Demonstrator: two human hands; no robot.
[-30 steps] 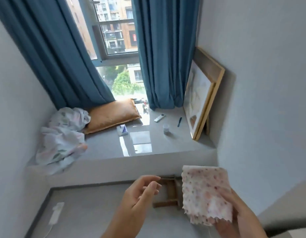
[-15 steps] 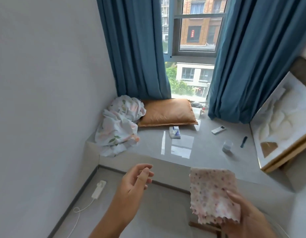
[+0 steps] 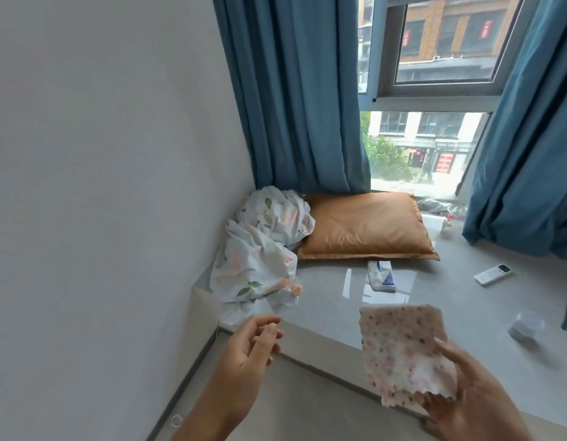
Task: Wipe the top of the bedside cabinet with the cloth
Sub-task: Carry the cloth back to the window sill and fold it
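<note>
— Pink-dotted cloth [image 3: 403, 354], where is it?
— In the right hand [image 3: 467, 396], low on the right, folded flat and held upright, with the fingers gripping its lower edge.
— And the left hand [image 3: 247, 348]?
— Empty, fingers loosely curled and apart, raised in front of the window ledge [image 3: 339, 316].
— What lies on the ledge?
— A tan pillow [image 3: 365, 227] against the blue curtain [image 3: 295, 90], a crumpled floral sheet [image 3: 260, 249] touching its left end, a tissue pack [image 3: 381, 275] just in front, and a white remote [image 3: 493, 274] further right.
— The cabinet?
— Nowhere in view.
</note>
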